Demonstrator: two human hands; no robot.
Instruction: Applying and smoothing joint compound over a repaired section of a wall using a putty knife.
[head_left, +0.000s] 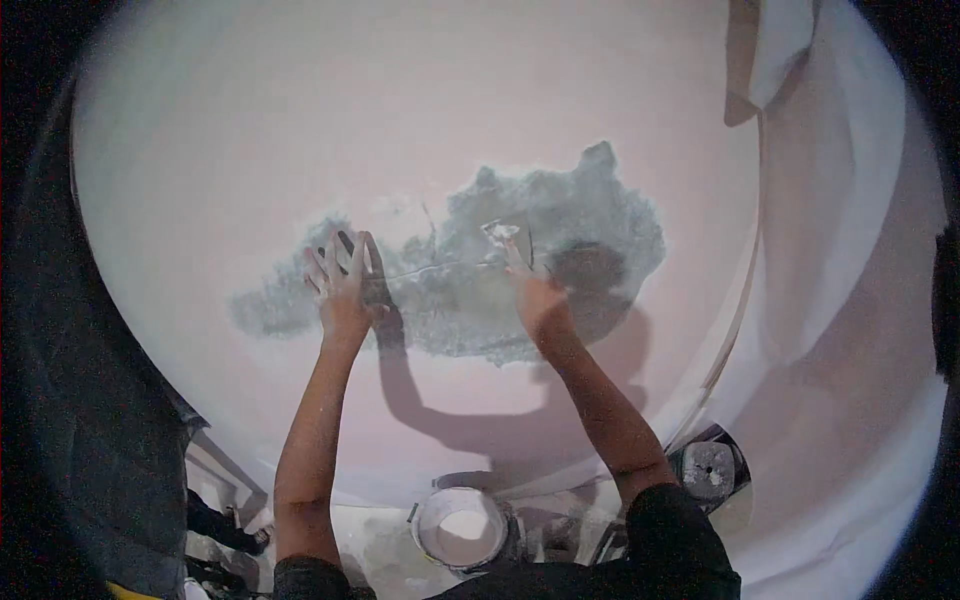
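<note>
A pale pink wall [420, 120] has an irregular grey patch [610, 220] with a crack-like line running across it. My left hand [342, 285] rests on the patch's left part with its fingers spread and whitish dust on them. My right hand [535, 290] grips a scraper [518, 232] against the right part of the patch, with white paste on its blade. The scraper's handle is mostly hidden by my hand. Both forearms cast shadows on the wall.
A bucket [460, 525] of whitish material stands below on the dusty floor [375, 540]. A dark stool-like object [707, 468] sits at lower right. Hanging pale sheeting [830, 250] borders the right side. At lower left show another person's dark-clad leg and foot [225, 530].
</note>
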